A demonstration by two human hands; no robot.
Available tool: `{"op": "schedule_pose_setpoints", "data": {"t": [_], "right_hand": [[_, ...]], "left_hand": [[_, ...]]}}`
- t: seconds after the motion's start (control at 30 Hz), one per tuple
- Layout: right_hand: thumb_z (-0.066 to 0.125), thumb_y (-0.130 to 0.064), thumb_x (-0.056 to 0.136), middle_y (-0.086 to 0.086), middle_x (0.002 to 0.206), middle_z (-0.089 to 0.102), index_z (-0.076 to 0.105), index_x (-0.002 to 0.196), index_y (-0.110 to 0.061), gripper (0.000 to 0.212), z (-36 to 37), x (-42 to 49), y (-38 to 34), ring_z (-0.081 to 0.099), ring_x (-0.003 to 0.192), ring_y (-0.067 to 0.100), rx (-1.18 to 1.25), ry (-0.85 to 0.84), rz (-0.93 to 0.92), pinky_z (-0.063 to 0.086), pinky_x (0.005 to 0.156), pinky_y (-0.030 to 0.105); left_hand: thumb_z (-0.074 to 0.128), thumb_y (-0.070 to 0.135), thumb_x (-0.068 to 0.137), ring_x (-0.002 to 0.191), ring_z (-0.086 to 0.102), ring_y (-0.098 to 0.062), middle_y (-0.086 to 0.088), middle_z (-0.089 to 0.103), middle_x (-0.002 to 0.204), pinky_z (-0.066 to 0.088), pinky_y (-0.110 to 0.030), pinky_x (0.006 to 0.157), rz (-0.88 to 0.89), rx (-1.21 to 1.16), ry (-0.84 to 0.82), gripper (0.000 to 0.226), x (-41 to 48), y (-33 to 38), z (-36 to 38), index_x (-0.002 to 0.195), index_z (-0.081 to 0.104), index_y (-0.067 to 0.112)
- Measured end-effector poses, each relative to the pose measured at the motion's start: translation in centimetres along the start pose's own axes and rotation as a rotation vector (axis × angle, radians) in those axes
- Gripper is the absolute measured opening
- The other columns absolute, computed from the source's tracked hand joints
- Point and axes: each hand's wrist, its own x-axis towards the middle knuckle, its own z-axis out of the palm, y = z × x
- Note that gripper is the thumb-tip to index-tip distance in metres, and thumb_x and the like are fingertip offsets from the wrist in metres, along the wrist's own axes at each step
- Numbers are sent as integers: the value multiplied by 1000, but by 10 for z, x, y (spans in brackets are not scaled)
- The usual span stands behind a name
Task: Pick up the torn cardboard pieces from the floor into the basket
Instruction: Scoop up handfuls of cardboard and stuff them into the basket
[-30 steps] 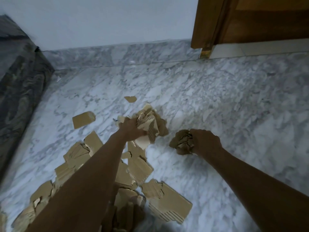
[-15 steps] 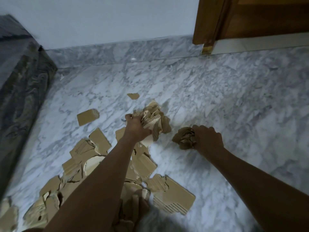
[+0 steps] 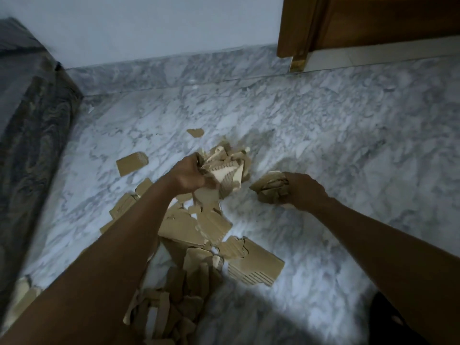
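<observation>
Over the marble floor [image 3: 348,150], left hand [image 3: 189,175] and right hand [image 3: 305,192] each clutch cardboard pieces [image 3: 225,170].

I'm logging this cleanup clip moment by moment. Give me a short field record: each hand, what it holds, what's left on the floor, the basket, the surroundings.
left hand: grips a bunch of torn cardboard
right hand: grips a crumpled cardboard wad
marble floor: pile of loose pieces by the left forearm; lone piece to its left; small scrap farther off
basket: not in view
surroundings: wooden door frame top right; dark patterned furniture at left
</observation>
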Motion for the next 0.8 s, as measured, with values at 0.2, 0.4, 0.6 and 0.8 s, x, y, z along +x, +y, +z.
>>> {"op": "schedule_pose_setpoints", "data": {"t": [0.2,0.4,0.6,0.8], "right_hand": [[91,-41,62,-2,108,71,72,110,-24,55,-8,-38,-10,67,99,17,-116,-312,-114,49,80,26],[76,-57,67,-1,97,69,69,99,-24,46,63,-79,-27,66,88,16,-29,-392,10,57,80,34],[67,-70,54,-1,117,65,64,119,-24,80,52,-88,-10,64,105,20,59,-221,141,54,88,35],[79,-65,51,1,108,70,70,110,-24,73,18,-88,-23,67,101,19,17,-316,8,47,77,26]], "left_hand": [[88,27,66,110,60,-28,-10,63,123,48,-31,88,-165,454,-377,62,-34,-28,48,121,65,11],[93,33,47,116,52,-37,-17,55,126,48,-37,88,-40,393,-192,99,-32,-63,84,134,48,16],[92,24,58,109,61,-29,-9,66,118,51,-38,91,-11,266,-150,88,-39,-71,79,133,49,17],[89,14,64,98,65,-26,-9,69,105,54,-38,85,-65,-24,-30,59,-43,-57,44,115,60,12]]}}
